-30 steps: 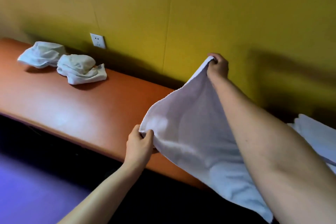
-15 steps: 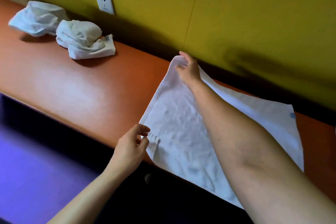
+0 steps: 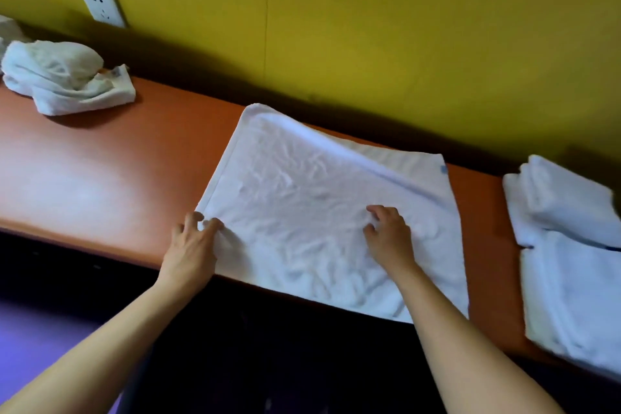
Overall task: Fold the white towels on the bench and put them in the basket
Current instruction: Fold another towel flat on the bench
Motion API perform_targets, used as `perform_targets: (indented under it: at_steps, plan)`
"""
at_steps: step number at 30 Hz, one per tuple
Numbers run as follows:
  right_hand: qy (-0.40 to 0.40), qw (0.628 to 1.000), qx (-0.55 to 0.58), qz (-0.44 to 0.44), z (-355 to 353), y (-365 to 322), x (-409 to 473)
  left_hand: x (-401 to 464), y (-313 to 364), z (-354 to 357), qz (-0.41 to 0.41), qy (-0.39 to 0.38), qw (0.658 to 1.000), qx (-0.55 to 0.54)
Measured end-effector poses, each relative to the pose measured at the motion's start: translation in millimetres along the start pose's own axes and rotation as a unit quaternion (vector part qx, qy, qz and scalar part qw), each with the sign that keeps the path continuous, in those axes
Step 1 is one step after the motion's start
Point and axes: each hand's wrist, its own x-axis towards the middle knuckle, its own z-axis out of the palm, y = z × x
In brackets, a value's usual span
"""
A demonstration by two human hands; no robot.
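Since before: we laid the towel [image 3: 322, 212] flat on the bench [image 3: 100, 171], crossing its front edge.
Left hand [image 3: 193, 245]: fingers pinching the near-left corner.
Right hand [image 3: 389, 235]: fingers spread, pressing mid-cloth, gripping nothing.
Handling: we judge it soft, light, limp; take corners.
Labels: small blue tag [image 3: 443, 169], unreadable.

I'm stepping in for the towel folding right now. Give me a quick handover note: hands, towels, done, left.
Left hand: pinching the spread towel's near-left corner.
Right hand: open, flat on that towel.
Spread towel lies on the bench, near edge overhanging.
Done: folded towels stacked at right.
Left: fold this towel and the crumpled towel far left; basket is not in view.
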Motion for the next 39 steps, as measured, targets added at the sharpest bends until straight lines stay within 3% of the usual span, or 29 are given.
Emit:
perform_targets:
  at_steps: [5,9,13,16,19,24,26,29,31,34,39]
  plan:
    - [0.039,0.983,-0.081,0.16,-34.8,83.5,-67.3,-10.9,-3.2,-8.2,-0.067,0.048,0.993,-0.079]
    - [0.043,0.937,-0.054,0.343,-47.8,115.0,-107.4,-19.7,2.1,-16.0,-0.109,0.033,0.988,-0.104]
    - [0.011,0.903,0.033,0.428,-52.5,126.4,-123.3,-30.2,-2.7,-17.3,-0.135,0.039,0.983,-0.121]
    - [-0.01,0.888,0.182,0.423,-52.2,134.9,-125.2,-37.6,-3.1,-20.7,-0.186,0.049,0.96,-0.204]
    - [0.042,0.882,0.255,0.393,-57.4,135.1,-135.9,-48.2,-1.0,-32.0,-0.234,0.062,0.925,-0.291]
    - [0.176,0.874,0.319,0.32,-90.3,124.0,-157.1,-64.1,2.5,-64.8,-0.201,0.084,0.882,-0.417]
    - [0.213,0.869,0.334,0.296,-102.1,119.4,-168.0,-78.8,5.4,-77.9,-0.171,0.094,0.897,-0.396]
    - [0.254,0.829,0.42,0.27,-111.9,113.1,-183.4,-105.7,4.6,-92.0,-0.132,0.118,0.911,-0.373]
    - [0.266,0.8,0.476,0.25,-117.5,109.5,-191.8,-118.6,1.5,-95.2,-0.126,0.121,0.877,-0.448]
    - [0.262,0.752,0.559,0.231,-125.4,106.8,-198.9,-127.8,-8.4,-98.3,-0.126,0.108,0.791,-0.589]
    - [0.226,0.665,0.673,0.232,-143.7,101.2,-190.9,-129.7,-17.3,-97.1,-0.103,0.097,0.749,-0.647]
